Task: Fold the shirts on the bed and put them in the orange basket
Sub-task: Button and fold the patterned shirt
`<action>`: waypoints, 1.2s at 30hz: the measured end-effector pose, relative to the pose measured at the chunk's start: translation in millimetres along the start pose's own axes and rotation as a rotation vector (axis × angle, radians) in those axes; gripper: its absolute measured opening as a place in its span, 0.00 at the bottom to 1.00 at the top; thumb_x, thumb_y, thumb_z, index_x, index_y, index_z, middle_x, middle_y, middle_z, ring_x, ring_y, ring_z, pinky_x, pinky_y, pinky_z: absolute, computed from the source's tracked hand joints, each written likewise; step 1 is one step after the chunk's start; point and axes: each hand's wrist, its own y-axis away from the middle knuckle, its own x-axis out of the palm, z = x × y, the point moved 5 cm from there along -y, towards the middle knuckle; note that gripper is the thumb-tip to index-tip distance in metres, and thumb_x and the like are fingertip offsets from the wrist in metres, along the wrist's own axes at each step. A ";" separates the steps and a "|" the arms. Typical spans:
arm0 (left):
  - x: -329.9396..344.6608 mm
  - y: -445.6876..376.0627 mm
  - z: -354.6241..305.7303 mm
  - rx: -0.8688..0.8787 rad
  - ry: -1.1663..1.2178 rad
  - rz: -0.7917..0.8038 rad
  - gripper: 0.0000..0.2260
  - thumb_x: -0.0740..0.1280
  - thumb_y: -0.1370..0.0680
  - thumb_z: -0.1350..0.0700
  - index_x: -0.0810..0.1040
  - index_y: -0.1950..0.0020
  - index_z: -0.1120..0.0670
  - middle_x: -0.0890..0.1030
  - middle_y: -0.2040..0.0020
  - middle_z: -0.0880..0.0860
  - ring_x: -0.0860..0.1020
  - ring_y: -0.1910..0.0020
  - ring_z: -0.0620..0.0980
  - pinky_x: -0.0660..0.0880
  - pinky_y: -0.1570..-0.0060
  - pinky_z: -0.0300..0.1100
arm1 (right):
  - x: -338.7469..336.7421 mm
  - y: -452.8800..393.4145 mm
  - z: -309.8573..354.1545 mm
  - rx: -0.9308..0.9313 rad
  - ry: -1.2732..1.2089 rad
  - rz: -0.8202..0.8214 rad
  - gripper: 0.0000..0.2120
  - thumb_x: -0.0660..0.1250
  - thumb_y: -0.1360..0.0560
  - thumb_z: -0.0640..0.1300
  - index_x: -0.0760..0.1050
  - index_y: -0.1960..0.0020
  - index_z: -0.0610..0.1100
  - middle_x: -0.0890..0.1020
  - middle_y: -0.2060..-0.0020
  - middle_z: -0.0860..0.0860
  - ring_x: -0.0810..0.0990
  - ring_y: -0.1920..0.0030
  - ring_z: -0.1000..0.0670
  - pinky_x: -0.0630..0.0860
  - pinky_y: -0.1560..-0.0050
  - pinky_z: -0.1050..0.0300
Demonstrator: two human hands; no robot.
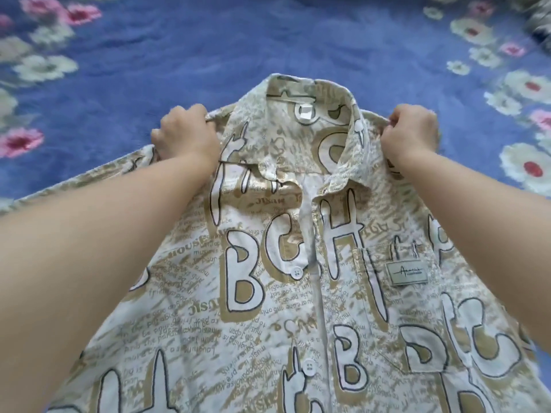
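A white and beige button-up shirt (268, 278) printed with big letters lies front side up on the bed, its collar pointing away from me. My left hand (185, 135) grips the shirt's left shoulder seam beside the collar. At the opposite shoulder, my right hand (410, 131) pinches the fabric. Both fists are curled round cloth. A chest pocket with a small label (406, 273) shows on the right side. One sleeve spreads out to the left under my forearm. The orange basket is not in view.
A blue bedsheet (268, 37) with white and pink flowers covers the bed all around the shirt. A bit of other patterned cloth (539, 25) shows at the top right corner.
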 end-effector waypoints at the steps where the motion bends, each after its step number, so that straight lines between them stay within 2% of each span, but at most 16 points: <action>1: 1.3 -0.6 0.6 -0.012 -0.018 -0.008 0.12 0.56 0.20 0.56 0.71 0.38 0.58 0.70 0.38 0.62 0.67 0.37 0.61 0.60 0.38 0.51 | 4.8 1.1 0.9 -0.008 -0.014 0.011 0.14 0.56 0.24 0.36 0.73 0.40 0.38 0.73 0.40 0.39 0.66 0.36 0.38 0.67 0.41 0.49; 3: 4.7 3.4 -2.7 -0.003 0.018 -0.029 0.17 0.55 0.20 0.57 0.64 0.31 0.56 0.64 0.32 0.60 0.60 0.31 0.58 0.51 0.31 0.54 | 16.2 5.7 1.4 -0.028 -0.050 0.055 0.16 0.55 0.22 0.39 0.67 0.35 0.39 0.66 0.33 0.39 0.60 0.31 0.41 0.62 0.35 0.48; 5: 8.7 20.5 -10.2 0.067 0.108 -0.055 0.20 0.53 0.19 0.57 0.58 0.27 0.56 0.57 0.27 0.57 0.53 0.27 0.55 0.43 0.29 0.55 | 23.5 16.9 3.2 -0.094 -0.030 0.061 0.19 0.54 0.21 0.42 0.62 0.31 0.39 0.57 0.27 0.41 0.51 0.26 0.44 0.53 0.30 0.47; 8: 14.4 64.1 -28.7 0.327 0.158 -0.045 0.25 0.50 0.22 0.50 0.58 0.26 0.58 0.55 0.25 0.56 0.50 0.25 0.52 0.38 0.30 0.51 | 35.1 43.6 4.4 -0.215 0.021 0.096 0.22 0.50 0.19 0.45 0.56 0.26 0.42 0.50 0.24 0.45 0.44 0.24 0.46 0.42 0.27 0.47; 10: 29.2 87.5 -34.4 0.519 0.019 0.060 0.27 0.48 0.21 0.46 0.55 0.25 0.57 0.52 0.23 0.55 0.46 0.24 0.51 0.35 0.30 0.49 | 50.8 57.9 0.1 -0.263 0.040 0.188 0.23 0.46 0.18 0.47 0.51 0.24 0.45 0.47 0.24 0.48 0.41 0.25 0.48 0.38 0.28 0.46; 11: 43.5 92.9 -33.2 0.561 -0.079 0.143 0.27 0.48 0.20 0.45 0.51 0.24 0.56 0.47 0.23 0.54 0.43 0.24 0.51 0.35 0.30 0.49 | 59.6 61.5 -4.6 -0.278 0.066 0.242 0.24 0.44 0.18 0.48 0.47 0.24 0.45 0.45 0.24 0.49 0.40 0.25 0.49 0.38 0.28 0.46; 14: 76.4 89.4 -24.8 0.494 -0.243 0.319 0.28 0.45 0.20 0.43 0.42 0.23 0.52 0.39 0.23 0.51 0.37 0.25 0.49 0.34 0.29 0.50 | 80.3 60.7 -16.5 -0.300 0.133 0.390 0.25 0.40 0.18 0.52 0.40 0.24 0.46 0.41 0.24 0.50 0.38 0.25 0.50 0.35 0.28 0.47; 18: 87.4 88.2 -28.3 0.475 -0.359 0.348 0.28 0.41 0.20 0.43 0.38 0.24 0.52 0.36 0.24 0.51 0.36 0.26 0.50 0.33 0.30 0.51 | 88.8 57.9 -17.3 -0.300 0.157 0.494 0.26 0.39 0.18 0.53 0.37 0.24 0.46 0.39 0.25 0.49 0.37 0.25 0.49 0.34 0.29 0.47; 24: 88.6 91.6 -35.5 0.423 -0.539 0.417 0.26 0.40 0.19 0.44 0.36 0.24 0.53 0.36 0.24 0.53 0.37 0.25 0.52 0.36 0.29 0.54 | 62.6 85.9 -26.1 -0.356 0.031 0.667 0.25 0.44 0.17 0.48 0.42 0.24 0.43 0.44 0.24 0.49 0.43 0.25 0.51 0.41 0.27 0.52; 26: 87.9 93.5 -37.2 0.402 -0.575 0.467 0.26 0.40 0.19 0.45 0.35 0.25 0.53 0.35 0.24 0.53 0.37 0.25 0.52 0.37 0.29 0.55 | 52.5 113.7 -46.4 -0.358 0.020 0.749 0.24 0.45 0.17 0.48 0.42 0.24 0.45 0.44 0.24 0.51 0.43 0.25 0.52 0.40 0.28 0.55; 29: 84.1 96.4 -37.6 0.362 -0.517 0.573 0.25 0.41 0.18 0.45 0.35 0.25 0.52 0.35 0.24 0.51 0.37 0.25 0.51 0.37 0.29 0.54 | 49.0 147.1 -78.6 -0.342 0.145 0.830 0.26 0.44 0.18 0.51 0.36 0.25 0.47 0.38 0.25 0.52 0.39 0.25 0.52 0.38 0.28 0.55; 32: 79.0 92.6 -40.5 0.371 -0.435 0.612 0.26 0.43 0.18 0.46 0.37 0.24 0.51 0.35 0.24 0.51 0.37 0.25 0.51 0.39 0.28 0.53 | 52.8 148.9 -86.4 -0.320 0.189 0.798 0.27 0.41 0.18 0.53 0.32 0.26 0.46 0.35 0.26 0.52 0.37 0.26 0.51 0.37 0.28 0.53; 34: 74.0 87.6 -40.8 0.343 -0.337 0.600 0.26 0.46 0.18 0.47 0.41 0.23 0.52 0.38 0.24 0.51 0.40 0.25 0.51 0.40 0.28 0.54 | 55.7 145.1 -81.9 -0.329 0.192 0.789 0.27 0.40 0.18 0.53 0.31 0.26 0.46 0.34 0.27 0.52 0.36 0.26 0.51 0.36 0.28 0.52; 36: 65.7 87.9 -46.2 0.283 -0.172 0.527 0.26 0.51 0.18 0.51 0.47 0.23 0.54 0.45 0.23 0.52 0.45 0.24 0.51 0.43 0.28 0.55 | 58.0 142.4 -82.0 -0.338 0.169 0.783 0.26 0.40 0.18 0.53 0.32 0.26 0.46 0.34 0.27 0.52 0.36 0.26 0.51 0.36 0.28 0.52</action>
